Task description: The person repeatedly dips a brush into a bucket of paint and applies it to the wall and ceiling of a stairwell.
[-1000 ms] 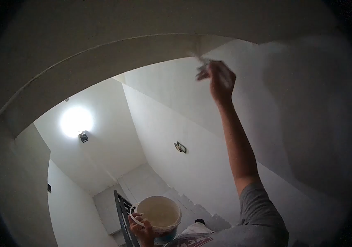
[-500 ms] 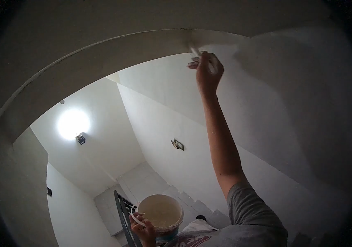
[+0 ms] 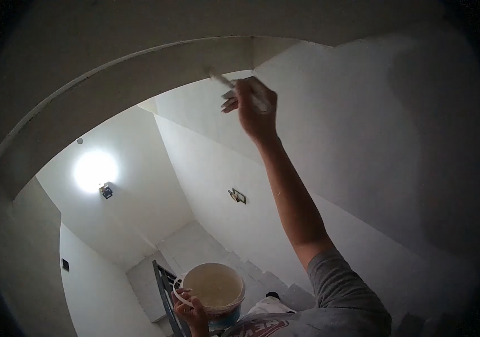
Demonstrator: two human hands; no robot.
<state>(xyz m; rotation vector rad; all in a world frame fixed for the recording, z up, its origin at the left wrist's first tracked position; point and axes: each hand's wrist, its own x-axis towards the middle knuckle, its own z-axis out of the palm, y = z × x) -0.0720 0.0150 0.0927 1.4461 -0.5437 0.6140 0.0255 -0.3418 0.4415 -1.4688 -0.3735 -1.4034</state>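
Observation:
High in the view, my right hand grips a paintbrush, its whitish handle running through the fist. The bristle end, slightly smeared by motion, points up and left and overlaps the underside of the beam. Low in the view, my left hand is closed on the white handle of a bucket, held upright close to my body. Pale, creamy paint shows inside the bucket.
A bright lamp glows on the far surface. A small fixture sits on the white wall to the right. Beside the bucket runs a dark railing, with grey stairs below. A dark switch box is on the left wall.
My right hand with the paintbrush has moved left and slightly down from the beam's right corner. The left hand and bucket have shifted only slightly left in view.

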